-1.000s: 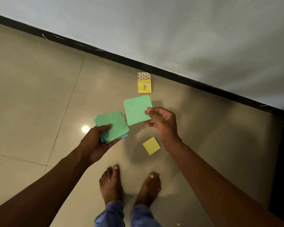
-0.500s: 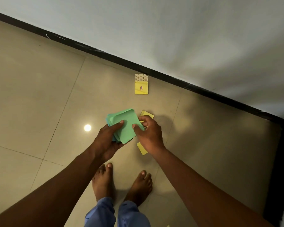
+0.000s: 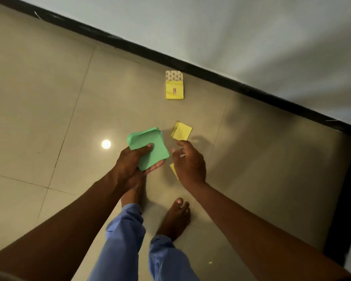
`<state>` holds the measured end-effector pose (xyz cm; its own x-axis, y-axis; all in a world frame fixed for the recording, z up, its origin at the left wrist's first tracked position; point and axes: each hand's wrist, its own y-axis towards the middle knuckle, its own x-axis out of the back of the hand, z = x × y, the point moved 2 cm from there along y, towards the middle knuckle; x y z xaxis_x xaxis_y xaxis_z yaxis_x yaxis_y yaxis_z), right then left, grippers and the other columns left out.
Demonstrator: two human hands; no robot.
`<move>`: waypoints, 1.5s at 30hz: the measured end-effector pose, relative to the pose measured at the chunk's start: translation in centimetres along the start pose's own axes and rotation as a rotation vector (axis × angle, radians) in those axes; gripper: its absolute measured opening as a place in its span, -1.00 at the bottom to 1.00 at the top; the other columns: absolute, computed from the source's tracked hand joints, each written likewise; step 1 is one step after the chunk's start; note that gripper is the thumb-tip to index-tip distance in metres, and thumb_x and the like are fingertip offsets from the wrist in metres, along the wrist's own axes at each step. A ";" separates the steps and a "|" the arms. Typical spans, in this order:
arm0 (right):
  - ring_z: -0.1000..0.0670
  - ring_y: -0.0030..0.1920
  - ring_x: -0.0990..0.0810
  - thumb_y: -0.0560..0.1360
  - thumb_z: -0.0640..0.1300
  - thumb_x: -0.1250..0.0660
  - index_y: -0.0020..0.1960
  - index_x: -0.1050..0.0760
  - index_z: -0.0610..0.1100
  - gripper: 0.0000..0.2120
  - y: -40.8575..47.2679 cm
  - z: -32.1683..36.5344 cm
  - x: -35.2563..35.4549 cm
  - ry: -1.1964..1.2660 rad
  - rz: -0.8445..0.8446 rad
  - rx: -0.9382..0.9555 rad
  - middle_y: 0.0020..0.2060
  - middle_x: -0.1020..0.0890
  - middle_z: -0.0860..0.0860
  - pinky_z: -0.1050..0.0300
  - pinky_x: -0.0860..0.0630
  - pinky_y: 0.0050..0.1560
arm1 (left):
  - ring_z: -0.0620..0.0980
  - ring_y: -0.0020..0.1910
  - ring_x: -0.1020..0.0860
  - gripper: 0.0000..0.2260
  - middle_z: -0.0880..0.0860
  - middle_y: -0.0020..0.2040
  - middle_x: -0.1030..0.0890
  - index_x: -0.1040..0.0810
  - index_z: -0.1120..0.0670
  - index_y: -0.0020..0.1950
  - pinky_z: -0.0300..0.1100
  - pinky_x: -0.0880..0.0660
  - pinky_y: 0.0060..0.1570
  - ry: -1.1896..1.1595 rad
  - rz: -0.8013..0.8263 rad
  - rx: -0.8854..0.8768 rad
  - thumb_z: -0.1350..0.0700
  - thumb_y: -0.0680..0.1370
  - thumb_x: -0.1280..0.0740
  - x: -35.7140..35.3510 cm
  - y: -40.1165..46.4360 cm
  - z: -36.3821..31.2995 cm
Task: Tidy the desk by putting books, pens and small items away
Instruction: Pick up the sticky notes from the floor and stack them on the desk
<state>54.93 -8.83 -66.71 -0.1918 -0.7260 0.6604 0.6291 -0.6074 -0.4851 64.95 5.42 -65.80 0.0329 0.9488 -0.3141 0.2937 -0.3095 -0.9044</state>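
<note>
My left hand [image 3: 134, 161] grips a stack of green paper squares [image 3: 150, 147] over the tiled floor, thumb on top. My right hand [image 3: 188, 161] hovers just right of the stack, fingers loosely spread and blurred, holding nothing. A yellow paper square [image 3: 181, 131] lies on the floor just beyond my right hand. Another yellow square [image 3: 173, 170] shows only a corner under that hand. Farther off, near the wall, lies a yellow packet [image 3: 174, 86] with its patterned flap open.
I stand barefoot on beige floor tiles [image 3: 49, 98], with my feet [image 3: 175, 218] below the hands. A black skirting [image 3: 211, 74] runs diagonally along a pale wall behind the papers. A tiny yellow scrap [image 3: 210, 262] lies near my right arm.
My right hand added its green square to the stack in my left hand, then let go and pulled away to the right. A yellow square beyond it came into view.
</note>
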 end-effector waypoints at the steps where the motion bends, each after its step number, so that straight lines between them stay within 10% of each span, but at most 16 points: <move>1: -0.06 0.07 -0.66 0.57 -0.03 -0.36 0.34 -0.52 -0.02 -0.65 0.5 -1.7 0.0 -0.058 0.007 -0.034 0.10 -0.69 -0.01 0.06 -0.59 0.03 | 0.27 0.27 -0.61 -0.57 0.23 0.34 -0.60 -0.50 0.13 0.45 0.17 -0.64 0.06 0.001 -0.011 0.007 0.26 0.58 -0.41 0.4 0.4 0.1; 9: -0.18 0.22 -0.57 0.51 -0.07 -0.47 0.37 -0.39 -0.09 -0.51 3.8 -12.4 -5.4 -0.421 0.223 -0.222 0.23 -0.57 -0.12 -0.04 -0.54 0.10 | 0.28 0.22 -0.64 -0.61 0.26 0.29 -0.63 -0.49 0.16 0.42 0.07 -0.68 -0.01 0.103 -0.030 0.082 0.23 0.59 -0.40 4.5 4.3 0.6; 20: -0.21 0.21 -0.50 0.39 0.15 -0.57 0.22 -0.48 -0.12 -0.44 4.0 -14.5 -11.6 -0.592 0.054 -0.399 0.19 -0.55 -0.15 -0.09 -0.51 0.08 | 0.31 0.16 -0.66 -0.69 0.27 0.25 -0.65 -0.52 0.19 0.37 0.15 -0.64 0.06 0.136 -0.015 0.145 0.24 0.62 -0.36 7.9 7.3 0.8; 27: -0.14 -0.02 -0.64 0.52 -0.21 -0.42 -0.07 -0.54 -0.06 -0.92 5.1 -11.7 -9.7 -0.218 0.171 -0.332 -0.07 -0.68 -0.05 0.07 -0.53 -0.12 | 0.19 -0.01 -0.73 -0.69 0.21 0.15 -0.70 -0.54 0.16 0.34 0.07 -0.70 -0.11 0.150 -0.109 0.125 0.20 0.59 -0.41 8.7 7.6 -0.4; 32: 0.00 -0.11 -0.66 0.53 -0.32 -0.39 -0.08 -0.58 -0.04 -0.82 6.4 -7.0 -6.0 0.201 0.200 -0.289 -0.13 -0.70 -0.01 0.07 -0.63 -0.16 | 0.30 0.05 -0.60 -0.81 0.20 -0.15 -0.73 -0.58 0.18 0.19 0.27 -0.43 0.34 0.173 -0.107 0.097 0.14 0.60 -0.39 7.3 8.0 -1.6; 37: 0.01 -0.12 -0.64 0.56 -0.36 -0.38 -0.02 -0.60 -0.10 -0.83 6.6 -2.6 -6.2 0.596 0.237 -0.306 -0.15 -0.65 -0.01 0.00 -0.65 -0.22 | 0.16 0.15 -0.68 -0.56 0.20 0.22 -0.67 -0.57 0.14 0.34 0.08 -0.66 0.08 0.073 -0.108 0.096 0.01 0.52 -0.49 6.4 8.7 -2.3; 45: 0.05 -0.16 -0.57 0.55 -0.37 -0.34 -0.06 -0.57 -0.14 -0.84 8.5 -0.5 -6.4 0.637 0.148 -0.334 -0.20 -0.63 0.05 0.10 -0.56 -0.26 | 0.15 0.10 -0.70 -0.59 0.22 0.26 -0.65 -0.51 0.17 0.39 -0.04 -0.68 -0.07 0.087 -0.130 0.010 0.01 0.61 -0.41 6.5 9.0 -2.1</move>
<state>61.10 -9.54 -75.36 -0.5869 -0.7932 0.1626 0.4384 -0.4801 -0.7598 69.85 8.89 -75.35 0.0775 0.9827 -0.1683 0.2911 -0.1838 -0.9389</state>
